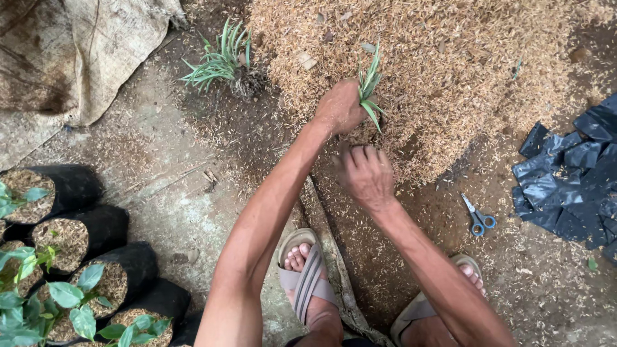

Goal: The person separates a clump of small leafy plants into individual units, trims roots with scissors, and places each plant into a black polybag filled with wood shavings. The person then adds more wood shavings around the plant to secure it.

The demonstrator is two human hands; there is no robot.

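Seedling (369, 90) | upright at near edge of husk pile (450, 71), gripped by left hand (339, 106) to steady it | right hand (366, 175) curled, scooping husk just nearer | scissors (478, 217) right

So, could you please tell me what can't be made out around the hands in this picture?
- Head view: the base of the small plant is hidden inside the left hand.
- What the right hand grips, if anything: its curled fingers hide it.
- The black bags are cut off by the right edge.
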